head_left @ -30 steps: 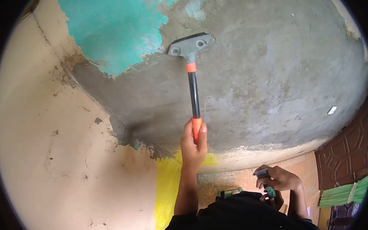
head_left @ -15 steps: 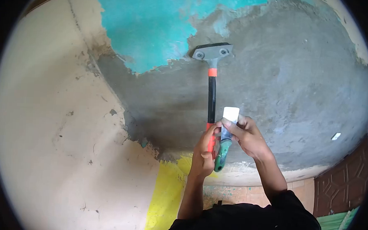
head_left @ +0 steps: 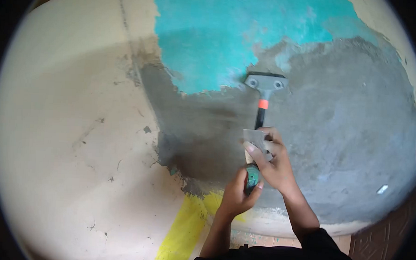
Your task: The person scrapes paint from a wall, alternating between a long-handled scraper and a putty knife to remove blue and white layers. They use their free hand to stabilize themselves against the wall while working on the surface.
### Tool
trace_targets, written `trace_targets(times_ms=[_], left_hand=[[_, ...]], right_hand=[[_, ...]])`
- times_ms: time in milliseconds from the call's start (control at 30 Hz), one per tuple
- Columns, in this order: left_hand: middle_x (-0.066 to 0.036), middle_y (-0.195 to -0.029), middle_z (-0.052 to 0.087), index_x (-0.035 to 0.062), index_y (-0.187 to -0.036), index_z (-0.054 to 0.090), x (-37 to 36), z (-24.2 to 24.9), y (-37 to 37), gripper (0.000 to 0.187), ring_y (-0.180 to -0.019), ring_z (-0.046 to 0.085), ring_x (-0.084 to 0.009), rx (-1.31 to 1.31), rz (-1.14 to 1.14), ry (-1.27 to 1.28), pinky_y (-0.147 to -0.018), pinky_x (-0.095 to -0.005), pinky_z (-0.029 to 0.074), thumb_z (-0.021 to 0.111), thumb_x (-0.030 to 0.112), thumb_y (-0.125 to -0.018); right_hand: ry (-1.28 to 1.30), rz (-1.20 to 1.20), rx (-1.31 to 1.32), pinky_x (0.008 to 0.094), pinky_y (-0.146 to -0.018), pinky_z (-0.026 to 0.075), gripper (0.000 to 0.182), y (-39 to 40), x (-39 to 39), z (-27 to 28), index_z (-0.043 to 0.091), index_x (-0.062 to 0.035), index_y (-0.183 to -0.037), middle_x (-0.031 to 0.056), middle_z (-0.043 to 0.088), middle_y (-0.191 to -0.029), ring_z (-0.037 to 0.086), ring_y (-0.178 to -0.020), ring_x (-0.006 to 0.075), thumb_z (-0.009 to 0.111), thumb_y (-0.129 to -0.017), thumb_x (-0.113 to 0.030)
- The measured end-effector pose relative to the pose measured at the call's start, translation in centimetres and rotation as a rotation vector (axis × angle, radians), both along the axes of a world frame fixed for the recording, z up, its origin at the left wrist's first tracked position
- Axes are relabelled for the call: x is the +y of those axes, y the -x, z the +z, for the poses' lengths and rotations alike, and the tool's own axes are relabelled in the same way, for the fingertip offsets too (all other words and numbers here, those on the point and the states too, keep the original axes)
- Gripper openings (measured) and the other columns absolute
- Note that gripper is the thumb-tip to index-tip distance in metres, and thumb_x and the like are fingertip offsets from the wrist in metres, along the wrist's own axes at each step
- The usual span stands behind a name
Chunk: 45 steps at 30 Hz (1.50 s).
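Note:
A putty knife with a flat metal blade (head_left: 253, 135) and a green handle (head_left: 252, 174) is between my two hands. My left hand (head_left: 238, 194) is closed around the green handle. My right hand (head_left: 277, 168) is closed on the blade, thumb across its front and fingers behind. A long-handled scraper (head_left: 265, 84) points up beyond them, its wide grey head near the edge of the turquoise paint. Its black shaft with an orange band runs down behind the blade and right fingers; the lower grip is hidden, and I cannot tell which hand supports it.
Ahead is a wall with turquoise paint (head_left: 202, 46) and bare grey plaster (head_left: 329, 121). Cream wall (head_left: 73, 138) adjoins at left, with a yellow strip (head_left: 180, 231) low down. A brown panelled door (head_left: 382, 235) stands at lower right, and tiled floor (head_left: 268, 242) shows below.
My left hand has shifted from the long scraper's orange grip to the putty knife's green handle. My right hand stays at the blade. The wall has shifted right and down in view.

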<state>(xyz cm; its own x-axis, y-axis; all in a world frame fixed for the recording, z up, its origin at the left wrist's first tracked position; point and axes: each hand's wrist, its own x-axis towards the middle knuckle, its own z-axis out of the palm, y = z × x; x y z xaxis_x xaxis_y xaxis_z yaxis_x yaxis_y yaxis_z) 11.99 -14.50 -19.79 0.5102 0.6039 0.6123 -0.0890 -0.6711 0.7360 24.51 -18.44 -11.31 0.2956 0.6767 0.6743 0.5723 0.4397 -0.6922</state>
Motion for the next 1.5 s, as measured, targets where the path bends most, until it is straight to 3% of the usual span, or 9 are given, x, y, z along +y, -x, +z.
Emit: trace_targets(times_ms=[167,300,400,667,1000,1033,1200,1300,1500], left_hand=[[-0.008,-0.08,0.058,0.0018,-0.114,0.049,0.0,0.5,-1.2,0.031,-0.069,0.055,-0.0176,-0.138,0.01,-0.003,-0.064,-0.0328,0.046,0.064,0.015,-0.09],[-0.015,-0.088,0.061,0.0014,-0.116,0.046,-0.3,1.5,0.3,0.033,-0.077,0.061,-0.0273,-0.019,-0.035,0.129,-0.069,-0.0365,0.047,0.062,0.018,-0.092],[-0.023,-0.093,0.061,-0.0001,-0.115,0.044,-0.4,1.1,0.7,0.036,-0.085,0.065,-0.0376,0.053,-0.05,0.097,-0.07,-0.0403,0.047,0.061,0.021,-0.092],[-0.002,-0.09,0.053,0.0016,-0.125,0.044,5.0,2.5,6.3,0.029,-0.075,0.049,-0.0099,-0.067,0.231,0.01,-0.069,-0.0255,0.043,0.05,0.015,-0.1],[-0.002,-0.086,0.051,0.0022,-0.135,0.043,13.3,17.6,7.2,0.045,-0.072,0.048,-0.0104,-0.025,0.442,-0.123,-0.066,-0.0266,0.043,0.047,0.033,-0.102],[-0.012,-0.102,0.054,0.0016,-0.135,0.041,14.1,18.6,6.8,0.044,-0.089,0.053,-0.0205,-0.067,0.456,-0.089,-0.079,-0.0331,0.043,0.045,0.031,-0.102],[-0.025,-0.12,0.058,0.0018,-0.139,0.039,15.7,22.3,5.7,0.044,-0.109,0.06,-0.0358,-0.085,0.574,-0.173,-0.092,-0.042,0.044,0.043,0.024,-0.101],[-0.027,-0.114,0.061,0.0013,-0.137,0.046,19.1,23.9,4.9,0.043,-0.1,0.063,-0.0371,-0.087,0.653,-0.263,-0.088,-0.0415,0.047,0.045,0.021,-0.099],[-0.023,-0.118,0.063,0.0037,-0.131,0.057,19.7,26.2,3.8,0.039,-0.11,0.061,-0.0334,-0.234,0.735,-0.377,-0.094,-0.0369,0.046,0.047,0.021,-0.098]], right_hand=[[-0.166,0.105,0.226,0.0362,-0.1,0.035,0.037,0.6,1.4,0.7,0.058,-0.004,-0.126,0.0128,0.041,-0.125,0.043,-0.116,0.0246,0.056,-0.098,-0.029],[-0.046,0.113,0.603,0.0263,-0.075,0.048,0.069,1.0,3.2,0.0,0.009,-0.0052,-0.15,0.0157,0.046,-0.129,0.054,-0.096,0.0149,0.052,-0.101,-0.028],[0.115,0.277,0.651,0.0236,-0.057,0.044,0.045,0.4,4.0,-1.3,0.035,-0.0059,-0.137,0.0013,0.054,-0.082,0.047,-0.064,0.007,0.052,-0.101,-0.026],[0.136,0.203,0.642,0.0214,-0.045,0.03,0.013,-0.5,-0.9,-10.9,0.043,-0.0118,-0.095,-0.0064,0.04,-0.064,0.037,-0.051,0.0031,0.049,-0.102,-0.021],[0.842,0.491,0.262,0.0316,-0.07,0.04,0.023,6.4,-4.8,-32.8,0.05,-0.0049,-0.106,0.0021,0.048,-0.084,0.044,-0.078,0.0145,0.055,-0.098,-0.026],[0.802,0.585,0.245,0.0326,-0.074,0.04,0.026,7.8,-4.5,-34.0,0.05,-0.0042,-0.107,0.0036,0.047,-0.085,0.044,-0.08,0.016,0.054,-0.098,-0.028],[0.676,0.833,0.012,0.0352,-0.081,0.038,0.033,13.4,-3.4,-35.2,0.048,-0.001,-0.109,0.0076,0.05,-0.091,0.05,-0.089,0.0232,0.051,-0.099,-0.032],[1.065,1.072,0.407,0.0324,-0.093,0.04,0.059,14.8,-2.8,-32.2,0.032,0.0011,-0.142,0.0136,0.052,-0.118,0.05,-0.102,0.0203,0.049,-0.101,-0.038],[1.289,1.129,0.395,0.0262,-0.073,0.049,0.041,15.9,-1.8,-26.4,0.039,-0.0042,-0.128,0.007,0.049,-0.107,0.049,-0.097,0.0126,0.045,-0.103,-0.035]])
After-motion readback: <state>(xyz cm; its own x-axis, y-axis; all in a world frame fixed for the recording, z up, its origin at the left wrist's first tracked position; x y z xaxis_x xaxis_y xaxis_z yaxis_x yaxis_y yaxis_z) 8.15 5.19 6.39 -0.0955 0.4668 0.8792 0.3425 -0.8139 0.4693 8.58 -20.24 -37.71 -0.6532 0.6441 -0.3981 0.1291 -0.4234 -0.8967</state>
